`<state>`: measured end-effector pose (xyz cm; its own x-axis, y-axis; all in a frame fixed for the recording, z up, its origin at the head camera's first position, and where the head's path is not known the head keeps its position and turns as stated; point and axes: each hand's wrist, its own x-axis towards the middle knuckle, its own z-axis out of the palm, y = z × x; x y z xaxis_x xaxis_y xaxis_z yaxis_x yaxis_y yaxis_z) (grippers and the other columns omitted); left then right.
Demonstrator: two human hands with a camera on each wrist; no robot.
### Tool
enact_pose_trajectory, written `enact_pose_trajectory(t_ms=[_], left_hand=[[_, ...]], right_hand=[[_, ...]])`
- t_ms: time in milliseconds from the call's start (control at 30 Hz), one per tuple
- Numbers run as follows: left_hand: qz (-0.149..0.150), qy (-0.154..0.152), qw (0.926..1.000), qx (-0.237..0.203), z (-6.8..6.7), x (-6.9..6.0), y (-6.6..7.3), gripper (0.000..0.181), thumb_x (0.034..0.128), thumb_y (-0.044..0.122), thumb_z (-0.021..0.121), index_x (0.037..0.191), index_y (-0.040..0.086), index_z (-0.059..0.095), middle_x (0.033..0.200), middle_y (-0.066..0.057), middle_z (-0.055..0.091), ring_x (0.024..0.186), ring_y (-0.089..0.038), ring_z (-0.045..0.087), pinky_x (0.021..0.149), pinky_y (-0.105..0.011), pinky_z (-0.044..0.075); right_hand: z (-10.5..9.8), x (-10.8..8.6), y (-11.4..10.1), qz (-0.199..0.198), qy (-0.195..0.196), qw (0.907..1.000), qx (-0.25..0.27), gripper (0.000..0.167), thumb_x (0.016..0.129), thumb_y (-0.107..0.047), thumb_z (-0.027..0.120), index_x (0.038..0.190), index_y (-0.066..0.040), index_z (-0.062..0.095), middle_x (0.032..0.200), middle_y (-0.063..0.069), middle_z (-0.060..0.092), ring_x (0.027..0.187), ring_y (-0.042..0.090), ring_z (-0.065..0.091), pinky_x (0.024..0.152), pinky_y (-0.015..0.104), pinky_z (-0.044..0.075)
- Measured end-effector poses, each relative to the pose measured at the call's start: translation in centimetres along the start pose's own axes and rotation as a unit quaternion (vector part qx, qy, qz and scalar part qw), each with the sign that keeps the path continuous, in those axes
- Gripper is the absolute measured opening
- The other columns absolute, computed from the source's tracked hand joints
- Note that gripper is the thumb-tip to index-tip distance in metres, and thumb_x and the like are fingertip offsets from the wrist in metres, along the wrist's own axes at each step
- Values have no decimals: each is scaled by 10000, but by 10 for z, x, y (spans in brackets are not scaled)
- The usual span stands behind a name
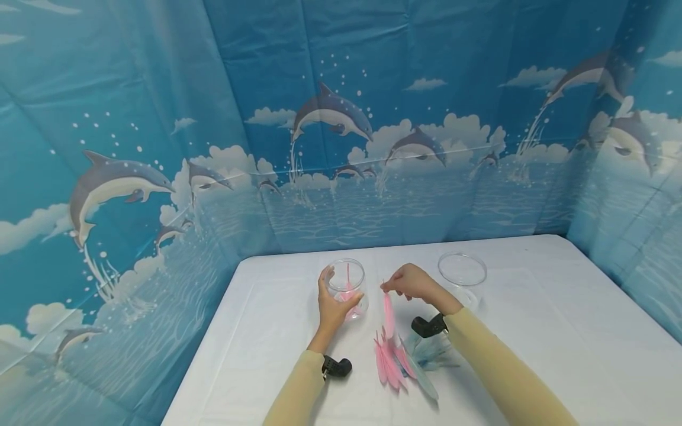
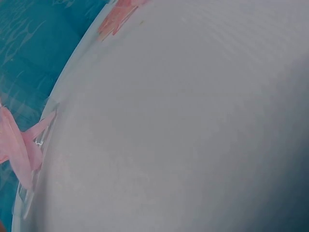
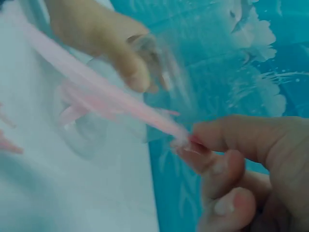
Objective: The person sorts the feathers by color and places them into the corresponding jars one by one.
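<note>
My left hand (image 1: 331, 309) grips a clear round jar (image 1: 364, 278) near the table's far edge, thumb and fingers spread around its side. Pink feathers (image 1: 348, 296) are inside it, one with its quill pointing up. To the jar's right, my right hand (image 1: 418, 284) pinches a pink feather (image 1: 389, 316) by its quill end between thumb and fingertips, and the feather hangs down. The right wrist view shows this held feather (image 3: 111, 96) stretching across in front of the jar. In the left wrist view, pink feathers (image 2: 19, 150) appear at the left border through clear plastic.
Below the hands lie loose pink feathers (image 1: 389, 367) beside blue-grey feathers (image 1: 423, 378). A second clear round container (image 1: 486, 273) stands behind my right forearm, partly hidden. The white-covered table (image 1: 554, 319) meets a dolphin-printed curtain (image 1: 426, 201) at the back.
</note>
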<state>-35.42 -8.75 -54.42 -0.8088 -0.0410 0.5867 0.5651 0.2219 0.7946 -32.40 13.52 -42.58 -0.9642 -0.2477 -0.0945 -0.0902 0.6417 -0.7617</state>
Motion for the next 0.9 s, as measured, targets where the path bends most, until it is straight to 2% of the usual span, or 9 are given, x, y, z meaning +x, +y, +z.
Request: enact_pose_trajectory(t_ms=[167,267,400,467,567,667,767,900], left_hand=[[43,4,10000,21,0,1,3,993,665,153,877,1447,79,269,1423,-171,377,1311,-311,339,1015,-626,239],[38,-3,10000,63,-3,1,20,965,665,92,863,1426,19,274,1408,-202,378,1295,-361,343,993,-653,242],[38,-40,10000,-44,-6,1,41,924,679,47,842,1404,-38,274,1396,-241,373,1285,-400,339,987,-663,237],[41,-34,9999,-124,-6,2,40,929,681,45,845,1409,-37,274,1401,-233,376,1291,-391,337,997,-656,226],[-11,-21,10000,-36,-3,3,27,945,694,110,855,1428,16,268,1418,-177,381,1309,-320,340,1012,-632,230],[-124,-25,9999,64,-1,2,12,961,697,201,861,1444,91,267,1433,-123,382,1319,-256,337,1023,-609,235],[-114,-24,9999,54,-1,1,3,972,690,257,862,1447,120,269,1438,-126,382,1320,-253,335,1019,-615,235],[-52,-2,9999,97,0,1,1,977,685,249,867,1447,120,269,1440,-121,383,1320,-259,336,1021,-602,252]], right_hand=[[-10,-1,-21,-227,740,9953,583,265,890,-332,653,903,-85,748,603,34,507,443,151,389,466,308,372],[-12,-1,-33,-340,1049,9883,1050,310,903,-365,636,982,-83,738,612,38,493,467,162,383,470,310,373],[-10,4,-46,-697,1690,9711,1538,347,907,-392,629,1014,-76,724,600,53,493,464,179,399,460,320,384],[-7,9,-48,-990,2083,9591,1639,342,906,-385,635,999,-68,726,593,65,506,453,191,410,430,317,373],[1,19,-48,-1362,2550,9455,1501,334,911,-371,633,999,-64,732,590,61,536,464,197,427,407,299,344],[10,28,-46,-1517,2799,9412,1132,320,919,-357,626,1013,-72,736,561,33,522,471,193,423,415,293,313],[19,33,-43,-1557,2788,9451,691,327,919,-355,627,1041,-70,731,535,1,481,461,184,405,417,293,290],[25,33,-39,-1589,2522,9542,251,342,909,-371,635,1061,-79,728,543,-15,481,452,178,403,406,290,290]])
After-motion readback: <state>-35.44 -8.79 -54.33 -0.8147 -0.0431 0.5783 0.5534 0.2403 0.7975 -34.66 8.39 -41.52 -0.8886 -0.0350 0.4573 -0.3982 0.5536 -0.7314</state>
